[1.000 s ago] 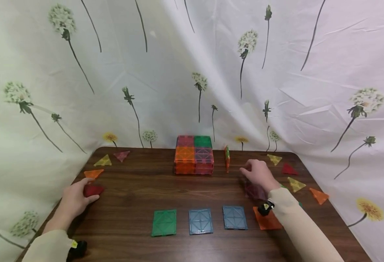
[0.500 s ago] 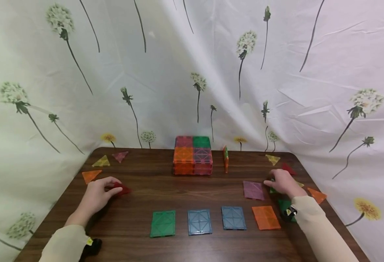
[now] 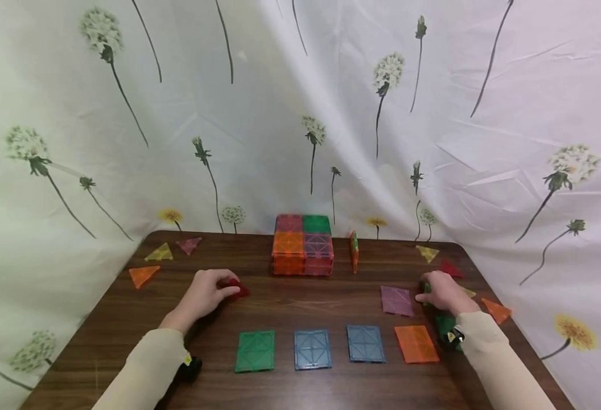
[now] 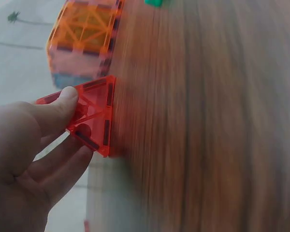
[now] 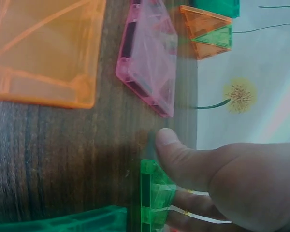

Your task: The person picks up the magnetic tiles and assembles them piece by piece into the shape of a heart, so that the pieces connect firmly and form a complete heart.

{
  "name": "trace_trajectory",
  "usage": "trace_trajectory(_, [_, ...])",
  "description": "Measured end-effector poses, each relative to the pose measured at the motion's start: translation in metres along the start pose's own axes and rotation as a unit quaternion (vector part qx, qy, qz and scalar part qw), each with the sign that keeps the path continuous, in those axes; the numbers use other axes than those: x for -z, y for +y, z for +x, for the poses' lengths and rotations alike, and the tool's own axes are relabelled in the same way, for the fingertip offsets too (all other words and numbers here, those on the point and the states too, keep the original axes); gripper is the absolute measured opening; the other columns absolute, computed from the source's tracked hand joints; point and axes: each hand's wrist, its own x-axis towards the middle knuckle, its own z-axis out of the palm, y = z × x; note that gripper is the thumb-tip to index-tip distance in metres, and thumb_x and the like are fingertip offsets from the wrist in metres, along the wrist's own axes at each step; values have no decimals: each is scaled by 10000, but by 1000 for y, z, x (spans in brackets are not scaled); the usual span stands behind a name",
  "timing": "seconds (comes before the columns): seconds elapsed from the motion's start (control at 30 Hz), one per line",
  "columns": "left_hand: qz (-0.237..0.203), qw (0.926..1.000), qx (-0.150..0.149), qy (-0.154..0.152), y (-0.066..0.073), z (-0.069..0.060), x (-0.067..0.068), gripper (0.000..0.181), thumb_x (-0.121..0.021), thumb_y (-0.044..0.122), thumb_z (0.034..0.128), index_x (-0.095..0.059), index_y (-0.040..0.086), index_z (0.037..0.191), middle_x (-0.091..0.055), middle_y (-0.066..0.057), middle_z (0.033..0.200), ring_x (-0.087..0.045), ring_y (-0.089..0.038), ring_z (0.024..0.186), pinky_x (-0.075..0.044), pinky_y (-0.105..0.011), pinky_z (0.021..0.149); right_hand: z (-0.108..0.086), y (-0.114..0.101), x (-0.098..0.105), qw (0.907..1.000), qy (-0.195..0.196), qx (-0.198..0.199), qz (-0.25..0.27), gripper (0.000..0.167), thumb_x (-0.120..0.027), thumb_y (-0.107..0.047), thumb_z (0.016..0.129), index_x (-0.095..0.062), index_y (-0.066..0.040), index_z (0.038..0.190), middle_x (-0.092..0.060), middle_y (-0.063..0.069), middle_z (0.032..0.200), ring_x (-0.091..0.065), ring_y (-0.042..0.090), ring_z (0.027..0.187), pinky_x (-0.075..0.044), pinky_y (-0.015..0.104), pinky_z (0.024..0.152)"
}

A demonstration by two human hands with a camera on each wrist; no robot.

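Observation:
A red triangular tile [image 3: 239, 288] is pinched between the thumb and fingers of my left hand [image 3: 203, 296], left of the box built of tiles [image 3: 303, 250]. In the left wrist view the red tile [image 4: 94, 113] stands on edge at the table surface, thumb on its near face. My right hand [image 3: 445, 293] is at a green triangular tile [image 3: 426, 293], right of the flat purple tile [image 3: 396, 300]. The right wrist view shows the green tile [image 5: 154, 198] beside the thumb, the other fingers behind it; the hand [image 5: 222, 179] holds it.
Green [image 3: 255, 351], blue [image 3: 313, 349] and orange [image 3: 416, 344] square tiles lie across the front, with a second blue one between. Small triangles, such as the orange one [image 3: 144, 275], lie at both sides. An upright tile panel [image 3: 354, 251] stands beside the box.
My left hand has carried the red tile rightward toward the middle. My right hand moved right from beyond the purple tile to the green triangle, and has stayed near there since.

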Motion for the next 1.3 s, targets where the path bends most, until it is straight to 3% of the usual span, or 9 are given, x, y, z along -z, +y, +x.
trace_trajectory(0.47, [-373,9989,-200,-215,30,31,-32,75,-856,130,888,-803,136,940,-721,63,831,-638,-126,799,-570,-390,786,-1,9,-1,9990,77,-351,263,597,-912,-209,837,-647,141,1244,-670,326,1210,-630,484,1151,-521,614,975])
trace_trajectory(0.77, [-605,9971,-164,-441,45,37,-45,89,-846,134,895,-835,110,981,-780,34,889,-680,-130,839,-602,-418,831,-2,10,-2,9973,640,-24,347,661,-976,-221,745,-666,126,1215,-623,285,1115,-587,430,1032,-516,596,942])
trace_trajectory(0.93, [-686,9959,-276,-514,49,39,-51,170,-823,114,914,-832,62,1076,-801,-25,961,-709,-164,868,-616,-428,838,-3,9,-2,9935,1035,395,264,501,-955,-170,768,-721,76,1136,-656,197,1000,-574,352,934,-522,551,860])
trace_trajectory(1.07, [-658,9956,-348,-567,50,39,-54,218,-811,108,922,-822,39,1129,-804,-75,1032,-747,-211,939,-619,-432,858,-5,7,1,9900,1210,666,280,345,-884,-72,836,-738,57,1120,-726,204,1037,-653,399,970,-545,581,864])
trace_trajectory(1.2, [-695,9951,-333,-619,52,39,-56,246,-803,106,927,-809,23,1159,-786,-136,1124,-757,-274,1045,-608,-451,898,-7,3,7,9872,1333,709,510,286,-845,-34,864,-752,48,1122,-752,229,1080,-701,428,988,-563,594,854])
trace_trajectory(1.3, [-777,9939,-417,-659,54,38,-56,262,-801,89,925,-795,-1,1171,-765,-177,1167,-751,-306,1070,-605,-464,899,-9,-4,14,9839,1515,674,665,242,-863,-80,861,-780,32,1059,-755,198,1020,-704,382,928,-574,569,811])
